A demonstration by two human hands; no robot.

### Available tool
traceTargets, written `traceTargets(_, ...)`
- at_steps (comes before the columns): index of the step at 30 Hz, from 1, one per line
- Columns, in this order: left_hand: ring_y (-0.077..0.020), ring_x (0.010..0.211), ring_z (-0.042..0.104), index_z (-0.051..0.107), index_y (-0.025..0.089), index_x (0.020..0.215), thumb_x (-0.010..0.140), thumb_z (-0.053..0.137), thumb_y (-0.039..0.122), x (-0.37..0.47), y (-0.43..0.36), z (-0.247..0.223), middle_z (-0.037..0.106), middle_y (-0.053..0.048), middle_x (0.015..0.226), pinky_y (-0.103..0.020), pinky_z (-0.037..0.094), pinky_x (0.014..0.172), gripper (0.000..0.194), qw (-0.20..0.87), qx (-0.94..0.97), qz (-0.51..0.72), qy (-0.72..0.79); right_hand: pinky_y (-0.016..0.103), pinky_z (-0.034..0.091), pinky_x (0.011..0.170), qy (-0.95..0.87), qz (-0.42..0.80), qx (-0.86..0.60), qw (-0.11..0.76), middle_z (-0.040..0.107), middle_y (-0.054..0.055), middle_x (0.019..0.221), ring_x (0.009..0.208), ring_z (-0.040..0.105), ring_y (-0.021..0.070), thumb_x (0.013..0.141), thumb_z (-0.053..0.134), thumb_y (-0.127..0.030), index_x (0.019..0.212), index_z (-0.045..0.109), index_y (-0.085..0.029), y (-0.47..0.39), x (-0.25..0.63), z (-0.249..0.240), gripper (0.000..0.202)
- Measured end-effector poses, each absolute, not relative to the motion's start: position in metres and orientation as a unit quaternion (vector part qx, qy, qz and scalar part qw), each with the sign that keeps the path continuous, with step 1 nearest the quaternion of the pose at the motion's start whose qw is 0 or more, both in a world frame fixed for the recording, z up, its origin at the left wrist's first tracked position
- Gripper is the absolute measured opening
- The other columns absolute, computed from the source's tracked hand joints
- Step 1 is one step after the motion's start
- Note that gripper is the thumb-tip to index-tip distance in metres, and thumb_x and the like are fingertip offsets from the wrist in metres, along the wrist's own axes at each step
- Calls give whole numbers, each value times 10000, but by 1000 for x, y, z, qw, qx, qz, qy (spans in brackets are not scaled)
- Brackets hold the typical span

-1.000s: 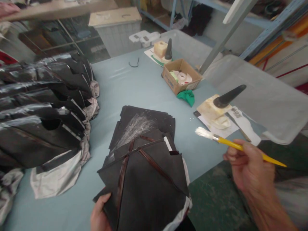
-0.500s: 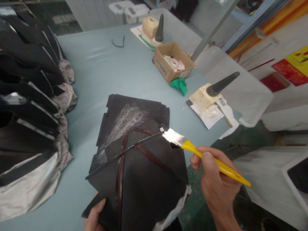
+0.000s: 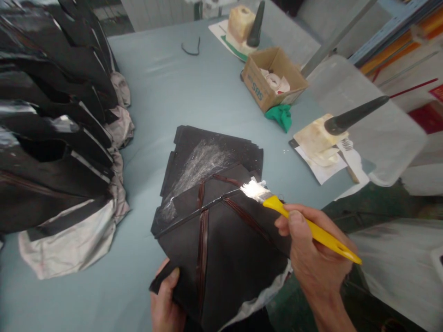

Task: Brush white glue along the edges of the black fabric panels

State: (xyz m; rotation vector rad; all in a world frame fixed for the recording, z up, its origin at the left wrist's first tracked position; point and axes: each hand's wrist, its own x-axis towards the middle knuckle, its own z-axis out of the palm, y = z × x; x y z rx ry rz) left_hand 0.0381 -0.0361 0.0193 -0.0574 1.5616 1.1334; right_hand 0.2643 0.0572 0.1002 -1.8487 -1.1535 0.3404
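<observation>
My right hand (image 3: 316, 249) is closed round the yellow handle of a brush (image 3: 311, 233). White bristles touch the upper right edge of a black panel (image 3: 235, 249) with dark red-brown strips. At the panel's lower left corner, my left hand (image 3: 168, 295) pinches the black material with the thumb on top. Beneath the panel's upper part lies a flat black board (image 3: 204, 157) with notched edges and white smears. Pale cloth (image 3: 259, 297) hangs along the panel's lower right side.
Black pieces with pale cloth (image 3: 69, 138) are stacked at the left on the blue-grey table (image 3: 155, 92). Behind stand a cardboard box (image 3: 254, 85), a green cloth (image 3: 279, 117) and two cream containers (image 3: 313, 138) (image 3: 238, 25) with dark cones. A fork lies at the right.
The view has shifted, so most things sit further right in it. The brush tip has stayed near the panel's upper right edge, and both hands keep their holds.
</observation>
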Motion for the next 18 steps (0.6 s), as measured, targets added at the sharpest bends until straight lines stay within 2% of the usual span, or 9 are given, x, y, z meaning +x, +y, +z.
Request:
traceTargets(5, -295, 1021, 779, 799, 238, 1154, 684, 898, 424, 33, -42, 22, 836, -15, 1037, -320, 650, 876, 515, 584, -10, 487, 649, 163, 572, 600, -506, 172, -728, 429, 740, -52, 715, 585, 694, 103, 998, 684, -317, 977, 783, -238, 46, 245, 99, 128)
traceTargets(9, -311, 1043, 784, 777, 240, 1243, 712, 900, 429, 31, -41, 28, 841, -32, 1092, -353, 654, 897, 577, 611, 20, 479, 630, 147, 583, 623, -535, 190, -711, 415, 747, -70, 740, 605, 711, 94, 1013, 676, -311, 1010, 764, -258, 35, 226, 102, 103)
traceTargets(14, -308, 1236, 722, 721, 228, 1356, 815, 853, 478, 31, -38, 37, 804, -62, 1275, -357, 586, 1057, 610, 617, 99, 459, 632, 86, 566, 644, -584, 184, -692, 383, 749, -99, 739, 586, 719, 59, 1029, 644, -294, 1009, 737, -265, 28, 203, 116, 99)
traceTargets(18, -320, 1253, 714, 676, 187, 1398, 821, 848, 520, 32, -35, 41, 794, -104, 1296, -403, 563, 1099, 688, 627, 95, 443, 634, 141, 613, 731, -650, 159, -648, 365, 752, -60, 763, 612, 731, 91, 1043, 604, -271, 989, 709, -233, 24, 189, 126, 124)
